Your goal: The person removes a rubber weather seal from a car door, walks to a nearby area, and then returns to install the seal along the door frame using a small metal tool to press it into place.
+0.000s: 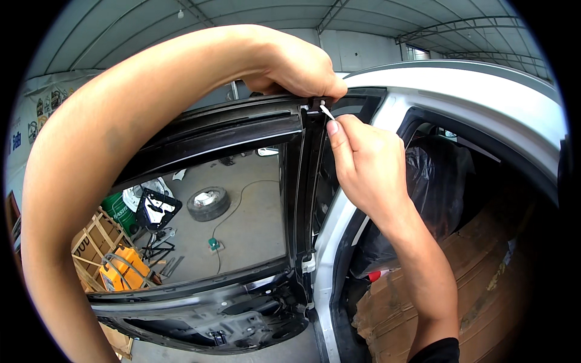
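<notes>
An open car door, its inner metal bared, has a black window frame (233,134). My left hand (302,65) reaches over the top of that frame, closed on its upper corner with the fingertips mostly hidden. Just below it, my right hand (370,158) pinches a thin, white, pointed piece (327,112) between thumb and fingers. Its tip meets the frame at the upper corner beside a small pale spot. Whether the piece is a pry tool or a strip, I cannot tell.
Right of the door stands the white car body (472,81), with a plastic-wrapped seat (433,187) and brown cardboard (436,296) inside. Through the window show a wheel (208,209) on the floor, a cable, a yellow case (124,269), a wooden crate and a green drum (118,212).
</notes>
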Demonstrator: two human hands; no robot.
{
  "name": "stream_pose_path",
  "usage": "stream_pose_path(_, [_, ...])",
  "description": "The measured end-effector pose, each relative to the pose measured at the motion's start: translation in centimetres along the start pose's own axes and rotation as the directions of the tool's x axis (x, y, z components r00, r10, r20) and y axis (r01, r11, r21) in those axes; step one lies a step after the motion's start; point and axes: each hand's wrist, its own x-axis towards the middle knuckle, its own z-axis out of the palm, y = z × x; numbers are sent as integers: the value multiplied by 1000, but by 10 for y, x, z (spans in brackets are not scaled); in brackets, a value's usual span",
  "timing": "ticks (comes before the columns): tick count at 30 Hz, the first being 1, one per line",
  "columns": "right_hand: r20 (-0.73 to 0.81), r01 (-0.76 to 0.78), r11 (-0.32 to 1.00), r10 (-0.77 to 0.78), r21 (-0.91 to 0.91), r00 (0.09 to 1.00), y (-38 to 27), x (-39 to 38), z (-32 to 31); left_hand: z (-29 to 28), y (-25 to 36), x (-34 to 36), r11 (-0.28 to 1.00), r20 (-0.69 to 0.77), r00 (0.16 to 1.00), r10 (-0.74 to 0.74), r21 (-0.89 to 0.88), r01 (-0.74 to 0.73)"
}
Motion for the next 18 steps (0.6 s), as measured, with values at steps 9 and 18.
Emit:
stream_pose_path(9, [-61,-88,984,98,158,993,-1,-4,16,0,0,2,1000,31,999,6,-25,-6])
stream_pose_path(18, [68,-345,879,343,328,937,-25,3,6,-1,0,0,1000,-2,1000,-2,4,2])
